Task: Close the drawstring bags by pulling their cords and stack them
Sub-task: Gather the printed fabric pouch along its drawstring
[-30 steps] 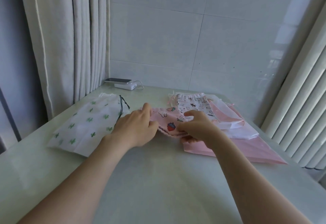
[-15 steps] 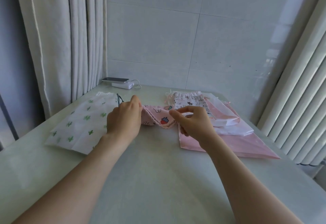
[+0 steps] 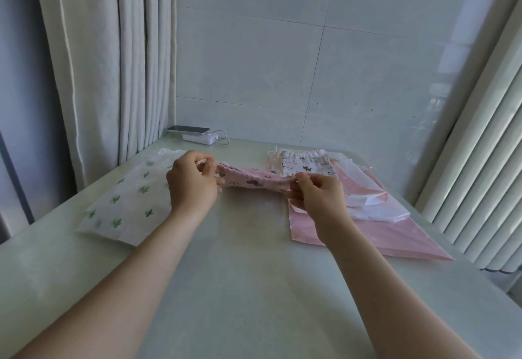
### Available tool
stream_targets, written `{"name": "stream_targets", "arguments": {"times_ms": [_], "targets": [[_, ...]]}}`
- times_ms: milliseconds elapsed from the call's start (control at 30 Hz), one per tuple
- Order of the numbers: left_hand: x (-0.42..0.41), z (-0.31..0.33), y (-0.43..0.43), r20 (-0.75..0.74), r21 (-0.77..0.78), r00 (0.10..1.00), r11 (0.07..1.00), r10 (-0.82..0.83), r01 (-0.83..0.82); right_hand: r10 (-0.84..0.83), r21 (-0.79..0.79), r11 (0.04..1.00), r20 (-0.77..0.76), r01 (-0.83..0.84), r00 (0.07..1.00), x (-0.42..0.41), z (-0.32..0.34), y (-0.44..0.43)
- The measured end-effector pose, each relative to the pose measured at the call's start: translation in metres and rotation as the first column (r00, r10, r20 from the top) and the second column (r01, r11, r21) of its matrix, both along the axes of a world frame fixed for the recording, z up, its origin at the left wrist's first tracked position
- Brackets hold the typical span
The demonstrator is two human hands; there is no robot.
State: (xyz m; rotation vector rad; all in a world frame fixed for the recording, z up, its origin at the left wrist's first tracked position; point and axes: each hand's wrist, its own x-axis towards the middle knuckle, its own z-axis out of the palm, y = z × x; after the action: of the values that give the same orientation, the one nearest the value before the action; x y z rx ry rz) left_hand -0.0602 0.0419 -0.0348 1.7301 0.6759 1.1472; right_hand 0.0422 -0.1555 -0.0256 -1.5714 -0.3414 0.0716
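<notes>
Left hand [image 3: 192, 183] and right hand [image 3: 316, 197] each pinch one end of the pink printed bag [image 3: 251, 182], stretched between them above the table [image 3: 240, 274]. Cactus bag [image 3: 127, 203] lies left; stacked bags [image 3: 367, 203] lie right.

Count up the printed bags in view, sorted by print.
White cactus-print bag: 1
Pink printed bag, gripped at its ends by left hand and right hand: 1
White cat-print bag: 1
Total: 3
</notes>
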Motion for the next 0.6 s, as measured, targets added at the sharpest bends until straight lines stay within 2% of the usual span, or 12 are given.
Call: {"name": "stream_targets", "arguments": {"times_ms": [200,400,467,600], "targets": [[0.005,0.001,-0.001,0.153,-0.353,0.988,0.934,0.005,0.050,0.012,0.244,0.968,-0.285,0.060,0.958,0.007,-0.001,0.005],[0.008,0.008,-0.006,0.335,-0.556,0.941,0.799,-0.038,0.230,0.041,0.464,0.873,-0.383,0.154,0.923,0.004,0.005,0.002],[0.008,0.009,-0.007,0.331,-0.566,0.941,0.783,-0.069,0.257,0.088,0.536,0.830,-0.401,0.155,0.912,0.002,0.007,0.002],[0.010,0.001,-0.001,0.107,-0.359,0.984,0.918,-0.140,0.169,0.182,0.603,0.793,-0.374,0.089,0.909,-0.001,0.008,0.002]]}}
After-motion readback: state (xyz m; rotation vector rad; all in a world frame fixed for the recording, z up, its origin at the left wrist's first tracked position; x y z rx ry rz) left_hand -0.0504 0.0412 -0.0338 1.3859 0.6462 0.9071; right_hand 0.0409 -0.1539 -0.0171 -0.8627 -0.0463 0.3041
